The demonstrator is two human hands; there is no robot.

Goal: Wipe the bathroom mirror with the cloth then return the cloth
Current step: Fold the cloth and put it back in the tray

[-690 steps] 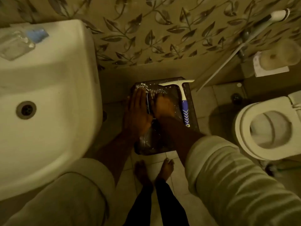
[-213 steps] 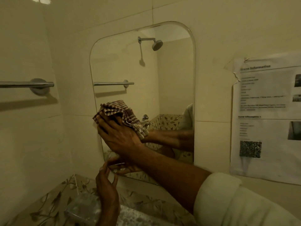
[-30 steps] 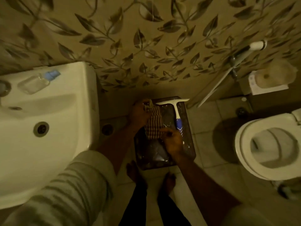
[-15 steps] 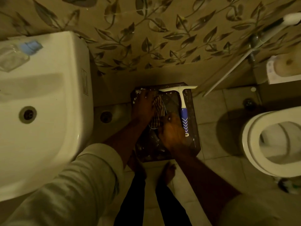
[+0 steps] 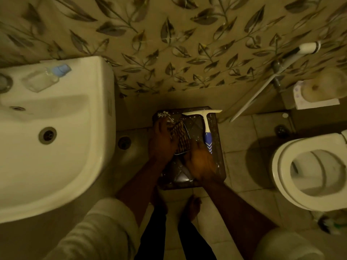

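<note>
The checked brown cloth (image 5: 180, 138) lies folded on a dark stool (image 5: 217, 166) standing on the floor between the sink and the toilet. My left hand (image 5: 162, 142) rests flat on the cloth's left side. My right hand (image 5: 200, 162) is blurred and sits over the cloth's lower right corner; I cannot see whether its fingers pinch the cloth. A squeegee (image 5: 206, 126) with a white blade and blue handle lies on the stool, right of the cloth. The mirror is out of view.
A white sink (image 5: 56, 147) fills the left, with a clear bottle (image 5: 45, 77) on its rim. The toilet (image 5: 311, 173) stands at right, a toilet roll (image 5: 319, 89) and a spray hose (image 5: 277, 72) on the leaf-patterned wall. My bare feet (image 5: 176, 203) stand below the stool.
Since the mirror wiping, the cloth has come down onto the stool. Over the last second both hands have pressed closer together on it, and it looks more folded.
</note>
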